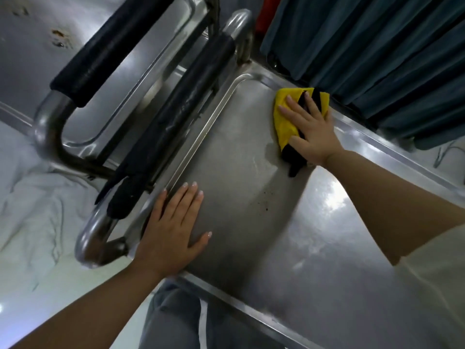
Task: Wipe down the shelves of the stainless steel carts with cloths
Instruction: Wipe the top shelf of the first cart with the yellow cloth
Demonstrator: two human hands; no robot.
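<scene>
Gleaming steel shelf (251,210), teal curtain (377,46) beside

You have: 2 hands, left (173,230) and right (310,127) | 1 yellow-and-black cloth (286,122) under the right grip | 2 steel carts, near shelf (251,197) and far shelf (75,28) | 2 black-padded handles (110,46) (176,127) | 1 teal curtain (377,46)

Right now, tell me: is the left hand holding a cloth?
No, the left hand lies flat on the bare shelf.
</scene>
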